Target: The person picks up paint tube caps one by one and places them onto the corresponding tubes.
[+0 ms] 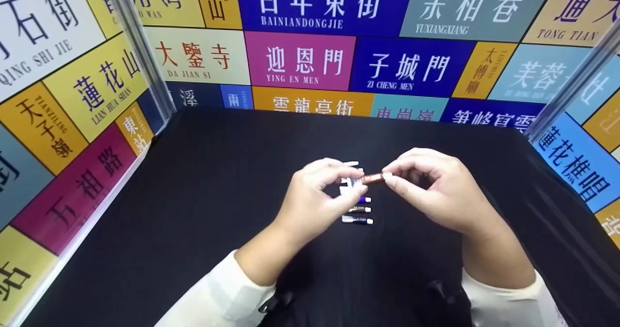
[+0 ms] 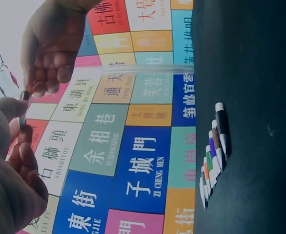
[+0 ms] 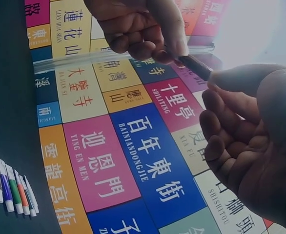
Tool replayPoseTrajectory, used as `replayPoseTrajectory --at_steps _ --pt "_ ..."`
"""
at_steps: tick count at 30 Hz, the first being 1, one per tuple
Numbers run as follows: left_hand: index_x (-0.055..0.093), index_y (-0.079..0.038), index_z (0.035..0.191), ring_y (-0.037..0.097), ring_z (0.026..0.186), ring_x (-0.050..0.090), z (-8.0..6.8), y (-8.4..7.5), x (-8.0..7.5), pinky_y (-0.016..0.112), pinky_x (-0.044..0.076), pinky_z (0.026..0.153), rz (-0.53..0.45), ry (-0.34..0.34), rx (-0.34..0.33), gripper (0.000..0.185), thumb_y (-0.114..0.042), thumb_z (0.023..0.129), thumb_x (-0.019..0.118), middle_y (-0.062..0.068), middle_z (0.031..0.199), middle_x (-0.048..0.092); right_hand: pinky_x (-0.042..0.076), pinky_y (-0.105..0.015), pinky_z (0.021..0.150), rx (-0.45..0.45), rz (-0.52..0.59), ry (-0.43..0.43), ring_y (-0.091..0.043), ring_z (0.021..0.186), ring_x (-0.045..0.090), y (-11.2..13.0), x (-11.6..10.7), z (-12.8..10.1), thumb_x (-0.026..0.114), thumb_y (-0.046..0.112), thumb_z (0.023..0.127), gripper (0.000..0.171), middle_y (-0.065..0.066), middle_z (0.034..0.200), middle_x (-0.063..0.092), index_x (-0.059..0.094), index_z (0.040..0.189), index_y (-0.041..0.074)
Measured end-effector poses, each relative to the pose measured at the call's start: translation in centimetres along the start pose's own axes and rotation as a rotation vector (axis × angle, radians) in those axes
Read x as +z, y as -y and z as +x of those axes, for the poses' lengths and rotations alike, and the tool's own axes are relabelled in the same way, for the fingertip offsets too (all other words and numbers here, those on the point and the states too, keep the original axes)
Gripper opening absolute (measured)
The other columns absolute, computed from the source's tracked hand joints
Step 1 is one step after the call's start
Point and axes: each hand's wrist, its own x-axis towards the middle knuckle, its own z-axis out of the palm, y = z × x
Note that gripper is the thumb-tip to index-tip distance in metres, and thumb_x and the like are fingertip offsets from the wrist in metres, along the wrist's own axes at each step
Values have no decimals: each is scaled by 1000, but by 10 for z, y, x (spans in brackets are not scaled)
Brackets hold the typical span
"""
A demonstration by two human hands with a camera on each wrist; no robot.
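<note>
Right now both hands, left hand (image 1: 317,196) and right hand (image 1: 431,186), pinch one small brown tube (image 1: 374,178) above the worktop (image 1: 193,196); twisting unevenly could make it slip.

From my remote station, the left hand (image 1: 315,198) covered most of the row of small paint tubes (image 1: 357,210) in the head view; I could see only three capped ends past its fingers, so the count there stayed uncertain. The brown tube (image 1: 374,178) pinched between both hands showed only its middle, with each end buried under fingertips, and its label was too small to read. In the right wrist view, the right hand (image 3: 253,146) ran off the frame's right and bottom edges. In the left wrist view, the tube was a sliver between fingers. Several wall signs (image 1: 72,99) were cropped by the frame borders.
</note>
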Motion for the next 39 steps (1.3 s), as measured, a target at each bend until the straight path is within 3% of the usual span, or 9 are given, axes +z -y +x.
replayPoseTrajectory --at_steps 7,12,16,28,34,39 --pt "86 -20 106 7 99 70 -1 5 1 27 58 91 57 116 -45 15 -26 92 85 -9 104 82 47 -20 64 19 25 50 -5 74 60 -4 0 1 83 9 92 17 10 96 75 82 100 24" --pt "86 -20 104 11 102 72 -2 12 8 29 57 96 93 168 -63 14 -26 91 85 -8 101 83 48 -22 65 42 45 31 -7 73 60 -8 3 4 82 7 91 19 8 94 74 82 100 24" --pt "86 -20 101 12 106 75 -4 21 16 30 57 100 136 248 -62 11 -27 91 84 -9 100 83 47 -21 65 65 40 11 -8 73 59 -15 5 6 82 9 92 19 10 91 73 83 100 26" --pt "87 -25 100 11 94 76 -20 46 33 32 58 93 340 529 -124 11 -33 93 84 -11 99 83 48 -20 68 186 25 21 -10 77 60 -30 8 4 80 16 96 11 10 93 72 83 101 25" --pt "87 -27 94 8 81 69 -24 57 40 30 58 79 418 606 -177 8 -34 91 85 -11 90 82 47 -20 66 198 54 5 -11 75 59 -29 8 3 81 14 95 11 9 93 72 83 100 24" --pt "85 -26 90 8 76 67 -27 65 45 31 57 78 438 643 -222 11 -36 87 88 -12 83 79 47 -20 65 198 64 -8 -11 74 59 -29 8 2 82 13 94 15 9 93 72 83 98 27"
